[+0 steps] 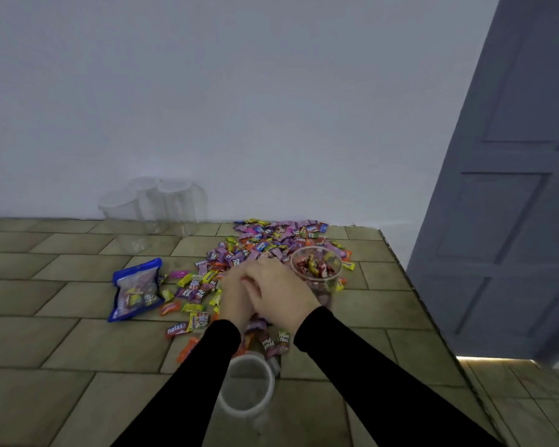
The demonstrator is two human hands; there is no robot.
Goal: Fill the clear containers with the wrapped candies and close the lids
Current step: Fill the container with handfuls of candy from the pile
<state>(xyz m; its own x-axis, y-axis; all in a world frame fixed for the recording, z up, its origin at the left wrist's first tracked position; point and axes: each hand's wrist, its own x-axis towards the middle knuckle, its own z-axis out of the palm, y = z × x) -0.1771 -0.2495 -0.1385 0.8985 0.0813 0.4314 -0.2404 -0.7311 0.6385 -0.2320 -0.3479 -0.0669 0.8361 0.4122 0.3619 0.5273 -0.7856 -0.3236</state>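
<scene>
Candy pile (271,243) mid-table, candy bag (136,288) left of it, part-filled container (317,269) at its right, empty containers (152,208) behind left

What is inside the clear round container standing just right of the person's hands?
Wrapped candies, red and yellow, fill the clear round container. The right hand covers its lower left side.

The right hand (278,287) lies over the left hand (236,295), so the fingers and anything they hold are hidden. Both hands cover part of the candy pile (265,243). The clear cups (152,204) at the table's (62,350) far edge look blurry.
</scene>
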